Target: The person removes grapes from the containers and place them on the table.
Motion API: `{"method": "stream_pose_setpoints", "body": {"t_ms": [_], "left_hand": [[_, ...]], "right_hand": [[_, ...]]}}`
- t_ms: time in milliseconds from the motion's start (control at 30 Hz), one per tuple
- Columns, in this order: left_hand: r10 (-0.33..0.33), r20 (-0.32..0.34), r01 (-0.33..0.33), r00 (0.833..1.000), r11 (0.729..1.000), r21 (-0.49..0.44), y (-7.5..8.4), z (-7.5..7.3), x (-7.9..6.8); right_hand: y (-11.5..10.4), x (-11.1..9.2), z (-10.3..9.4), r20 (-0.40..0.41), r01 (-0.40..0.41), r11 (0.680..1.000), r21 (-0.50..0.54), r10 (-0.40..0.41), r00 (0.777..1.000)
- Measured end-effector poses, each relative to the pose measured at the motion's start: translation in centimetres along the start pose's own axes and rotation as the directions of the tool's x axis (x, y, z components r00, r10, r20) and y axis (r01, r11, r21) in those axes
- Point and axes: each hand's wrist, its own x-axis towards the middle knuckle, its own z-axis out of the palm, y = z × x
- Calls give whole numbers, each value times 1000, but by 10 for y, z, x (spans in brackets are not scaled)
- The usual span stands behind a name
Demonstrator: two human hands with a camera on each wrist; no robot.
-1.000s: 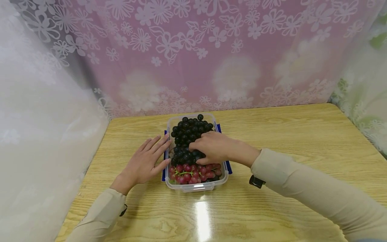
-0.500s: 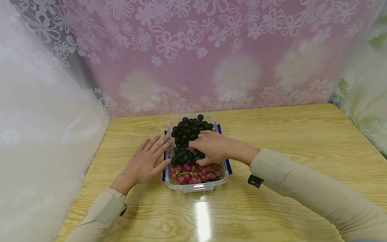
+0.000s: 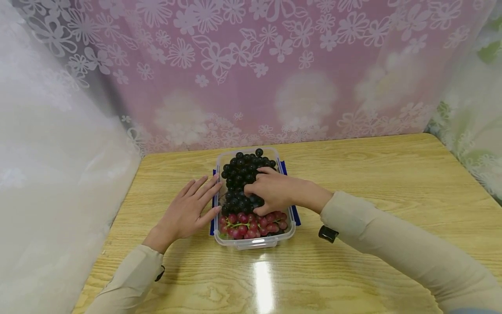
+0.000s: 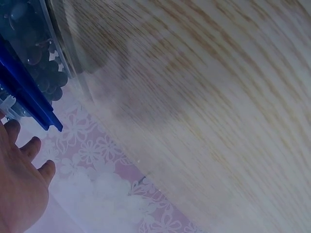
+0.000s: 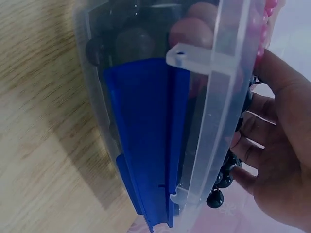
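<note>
A clear plastic box point(image 3: 255, 243) holds dark grapes point(image 3: 245, 163) at the back and middle, with a bunch of red grapes point(image 3: 243, 230) at the front. My right hand point(image 3: 276, 192) reaches over the right rim, its bent fingers and thumb gripping the dark grapes in the middle; the fingertips are partly hidden among them. In the right wrist view, the curved fingers of that hand point(image 5: 286, 141) meet the dark grapes point(image 5: 226, 177) past the rim. My left hand point(image 3: 186, 211) lies with fingers straight and spread, its tips on the box's left rim.
Blue locking flaps point(image 3: 296, 216) hang down along the box's sides, one large beside the left hand's fingers in the left wrist view. The box stands on a wood-grain table point(image 3: 372, 174). A pink flowered curtain point(image 3: 251, 87) rises behind the table's back edge.
My right hand and forearm have shifted very slightly left, the fingers spreading a little over the dark grapes. My left hand and the box stay where they were.
</note>
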Motion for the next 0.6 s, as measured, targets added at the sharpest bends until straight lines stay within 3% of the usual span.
{"method": "stream_pose_setpoints", "body": {"t_ms": [200,600], "left_hand": [[-2,10,2,1000,1000,-2,1,-1,2],[-15,16,15,1000,1000,-13,-1,-1,0]], "right_hand": [[5,0,-5,-40,42,999,-4,-42,998],[10,-4,-33,-44,34,984,173,-27,999]]}}
